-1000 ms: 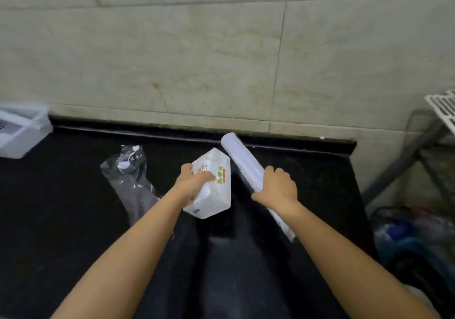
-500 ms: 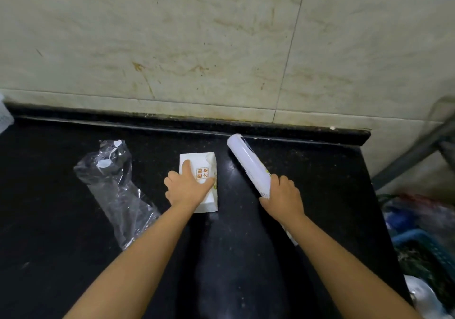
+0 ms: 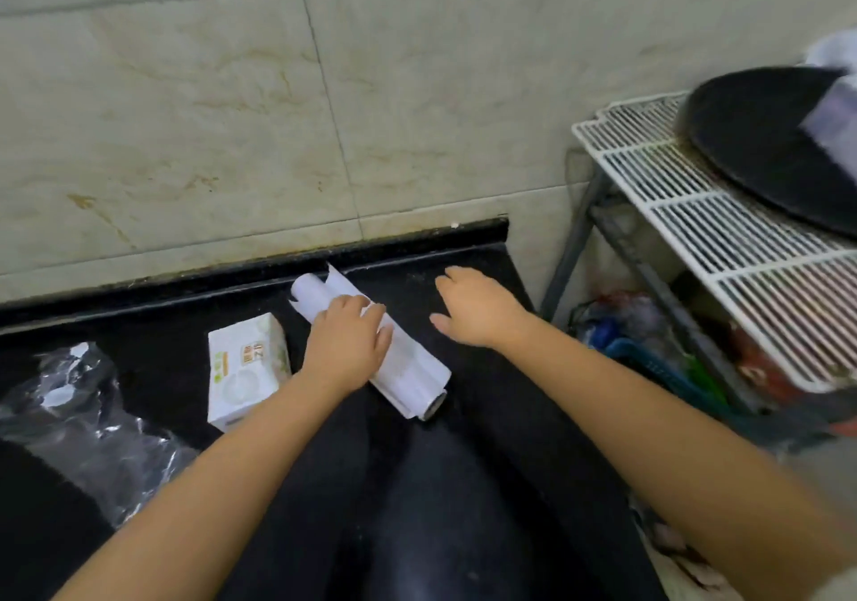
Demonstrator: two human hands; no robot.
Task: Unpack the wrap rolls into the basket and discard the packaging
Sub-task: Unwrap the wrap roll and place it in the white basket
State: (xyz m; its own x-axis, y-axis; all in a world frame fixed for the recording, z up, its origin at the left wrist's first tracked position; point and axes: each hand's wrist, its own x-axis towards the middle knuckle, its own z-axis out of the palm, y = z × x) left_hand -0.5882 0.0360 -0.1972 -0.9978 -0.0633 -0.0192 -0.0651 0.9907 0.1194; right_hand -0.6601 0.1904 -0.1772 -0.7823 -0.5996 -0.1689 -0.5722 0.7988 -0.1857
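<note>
A countertop [image 3: 417, 484] runs along a tiled wall [image 3: 232, 113] behind it. Near the counter's back edge a wrap roll [image 3: 408, 368] lies slantwise, its far end toward the wall, its near end toward the viewer and to the right. The left hand [image 3: 345, 350] rests on top of the roll's middle. The right hand [image 3: 477, 308] hovers over the counter to the right of the roll, apart from it. Just left of the roll lies a small carton [image 3: 243, 368]. Farther left, at the counter's left side, lies a crumpled plastic bag [image 3: 92, 429]. Right of the counter stands a wire rack [image 3: 695, 211]; a round pan [image 3: 765, 146] sits on its top shelf.
</note>
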